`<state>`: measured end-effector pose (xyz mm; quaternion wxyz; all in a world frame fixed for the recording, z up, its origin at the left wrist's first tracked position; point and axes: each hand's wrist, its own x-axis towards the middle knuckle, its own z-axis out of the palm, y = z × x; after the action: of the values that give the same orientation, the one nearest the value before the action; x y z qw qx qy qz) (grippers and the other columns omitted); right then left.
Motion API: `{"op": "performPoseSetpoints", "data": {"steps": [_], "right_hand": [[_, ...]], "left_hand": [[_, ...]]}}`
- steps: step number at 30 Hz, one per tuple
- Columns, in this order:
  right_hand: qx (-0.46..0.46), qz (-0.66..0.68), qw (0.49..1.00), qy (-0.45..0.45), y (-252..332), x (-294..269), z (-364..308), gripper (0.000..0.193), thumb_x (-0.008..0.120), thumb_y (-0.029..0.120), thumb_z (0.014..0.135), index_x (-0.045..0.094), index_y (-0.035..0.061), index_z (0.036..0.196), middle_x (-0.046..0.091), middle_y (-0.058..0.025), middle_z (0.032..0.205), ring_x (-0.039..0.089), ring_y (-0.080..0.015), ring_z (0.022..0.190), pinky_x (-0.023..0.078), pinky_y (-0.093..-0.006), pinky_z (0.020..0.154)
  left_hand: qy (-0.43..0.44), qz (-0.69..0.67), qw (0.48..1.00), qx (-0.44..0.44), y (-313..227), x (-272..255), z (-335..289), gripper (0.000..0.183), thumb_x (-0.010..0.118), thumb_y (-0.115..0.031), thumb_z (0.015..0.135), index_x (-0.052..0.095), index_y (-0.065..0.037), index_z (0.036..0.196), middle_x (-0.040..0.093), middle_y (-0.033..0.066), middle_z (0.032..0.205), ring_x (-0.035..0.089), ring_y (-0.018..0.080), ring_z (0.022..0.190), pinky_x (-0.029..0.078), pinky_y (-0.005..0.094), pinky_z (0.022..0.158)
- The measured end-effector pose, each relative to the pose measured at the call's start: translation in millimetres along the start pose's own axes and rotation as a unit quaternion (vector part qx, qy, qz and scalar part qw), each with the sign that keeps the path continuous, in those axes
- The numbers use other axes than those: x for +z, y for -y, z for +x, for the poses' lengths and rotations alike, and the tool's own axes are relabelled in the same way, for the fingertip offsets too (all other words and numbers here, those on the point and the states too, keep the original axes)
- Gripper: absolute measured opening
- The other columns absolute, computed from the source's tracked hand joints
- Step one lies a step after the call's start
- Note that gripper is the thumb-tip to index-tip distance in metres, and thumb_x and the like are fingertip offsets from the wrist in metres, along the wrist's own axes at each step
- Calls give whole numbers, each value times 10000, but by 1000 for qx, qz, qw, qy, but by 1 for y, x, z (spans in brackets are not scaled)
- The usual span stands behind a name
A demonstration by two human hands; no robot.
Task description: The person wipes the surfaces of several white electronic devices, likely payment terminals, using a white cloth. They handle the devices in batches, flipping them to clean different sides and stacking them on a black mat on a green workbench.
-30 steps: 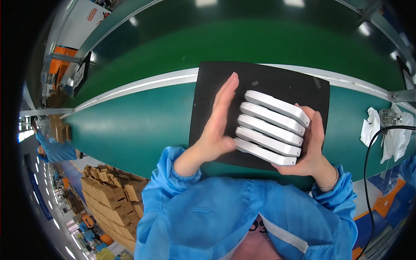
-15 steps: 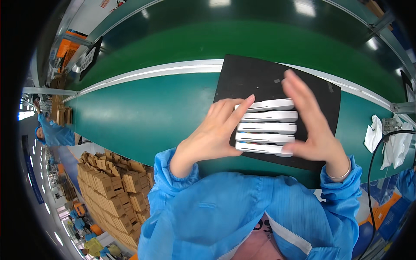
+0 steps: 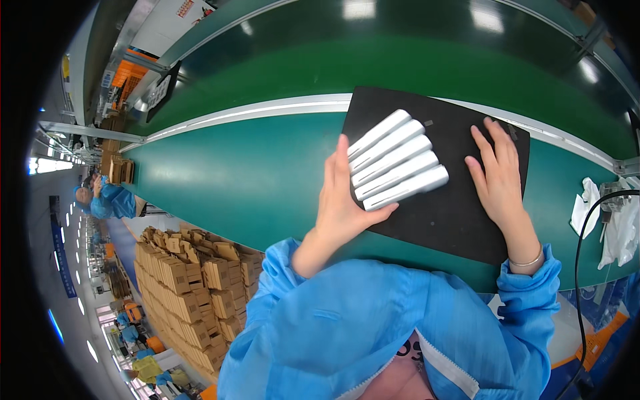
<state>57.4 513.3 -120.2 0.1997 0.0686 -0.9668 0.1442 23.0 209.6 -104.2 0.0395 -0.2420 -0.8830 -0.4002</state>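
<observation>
My left hand point(image 3: 341, 200) grips the near left end of a row of several slim white plastic cases point(image 3: 400, 157), with the thumb along the lowest one and the fingers behind the row. The cases lie side by side and fan out a little toward the upper right, and thin dark slots show on their edges. What kind of device they are I cannot tell. Under them is a black mat point(image 3: 440, 227). To the right of the cases, apart from them, my right hand point(image 3: 499, 167) is over the mat with its fingers spread and nothing in it.
The mat is on a green workbench point(image 3: 253, 173) with a pale rail along the back. White plastic bags point(image 3: 620, 230) and a black cable point(image 3: 581, 287) are at the right. Stacked brown cartons point(image 3: 180, 287) stand at the lower left. Another person point(image 3: 110, 200) sits at the far left.
The row of white cases has turned so its right end points up and away. My right hand has let go and moved off to the right, while my left still grips.
</observation>
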Motion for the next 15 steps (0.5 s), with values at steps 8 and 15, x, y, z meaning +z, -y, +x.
{"op": "performPoseSetpoints", "data": {"steps": [8, 15], "right_hand": [[-15, 356, 929, 98, 60, -15, -29, 1265, 909, 420, 705, 130, 25, 1619, 125, -310, 1634, 292, -503, 1469, 348, -521, 1164], [-49, 187, 976, 102, 30, -32, -26, 1351, 909, 582, 588, 222, 7, 1599, 190, -333, 1617, 222, -477, 1509, 219, -571, 1213]], "left_hand": [[-32, 130, 991, 29, -39, 28, -37, 1467, 983, -374, 602, -19, 3, 1604, 285, 299, 1472, 385, 473, 1315, 387, 546, 1079], [41, 146, 982, 115, -20, 6, -23, 1469, 983, -397, 573, 27, 4, 1615, 236, 292, 1579, 288, 448, 1455, 271, 525, 1198]]}}
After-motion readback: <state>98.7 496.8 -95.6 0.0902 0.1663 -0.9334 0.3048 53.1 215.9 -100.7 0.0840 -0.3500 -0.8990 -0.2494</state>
